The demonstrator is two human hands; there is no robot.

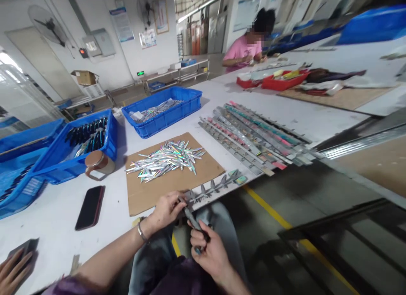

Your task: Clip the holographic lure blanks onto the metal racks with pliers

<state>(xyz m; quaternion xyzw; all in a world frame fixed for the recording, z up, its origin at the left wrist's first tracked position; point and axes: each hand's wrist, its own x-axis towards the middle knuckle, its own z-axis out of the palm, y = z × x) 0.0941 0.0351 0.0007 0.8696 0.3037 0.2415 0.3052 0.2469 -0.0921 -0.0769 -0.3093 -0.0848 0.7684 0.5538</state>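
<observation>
My right hand [211, 248] is wrapped round a grey, dark-handled tool [194, 222] over my lap. Its upper end meets the fingers of my left hand [166, 210], which are pinched at the table's front edge; what they hold is too small to name. Beside them, a strip with several grey fish-shaped pieces [212, 187] lies along that edge. Behind my hands, a pile of shiny silver slivers [169, 157] rests on a brown cardboard sheet [136, 202].
Left of the cardboard are a phone [90, 207], a brown mug [99, 164] and blue crates [142, 130]. Long strips [253, 134] lie at the right. A person in pink [242, 50] works farther back. Another person's hand [14, 271] touches a dark object at lower left.
</observation>
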